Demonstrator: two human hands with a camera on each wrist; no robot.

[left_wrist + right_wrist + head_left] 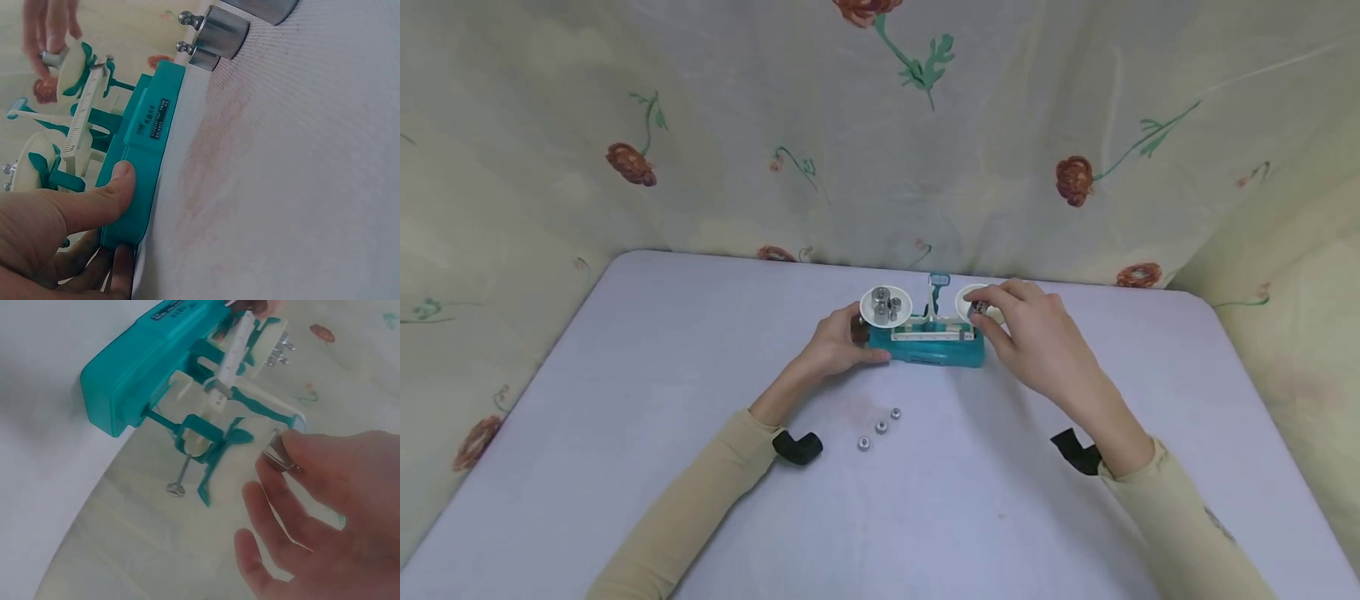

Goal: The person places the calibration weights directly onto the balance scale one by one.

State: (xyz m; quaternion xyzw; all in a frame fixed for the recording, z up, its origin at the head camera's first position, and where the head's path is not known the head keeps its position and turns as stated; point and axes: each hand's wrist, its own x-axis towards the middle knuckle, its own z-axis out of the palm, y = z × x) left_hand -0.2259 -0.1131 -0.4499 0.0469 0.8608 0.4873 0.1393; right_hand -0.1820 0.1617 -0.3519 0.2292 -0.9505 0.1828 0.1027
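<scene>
A teal balance scale [937, 353] stands on the table with two white pans. My left hand [833, 343] grips the left end of its base; in the left wrist view the thumb [122, 178] presses on the front and the fingers go round the end. Several metal weights [882, 296] stand in the left pan [867, 312]. My right hand [1037, 337] pinches a metal weight [277, 452] between thumb and fingertips at the right pan [962, 297]. Its other fingers are spread. Whether that weight touches the pan, I cannot tell.
Three loose weights [882, 427] lie in a slanting row on the white tabletop [662, 433], in front of the scale. Behind the table's far edge hangs a flowered curtain [722, 192]. Black pieces [797, 448] stick out at both wrists.
</scene>
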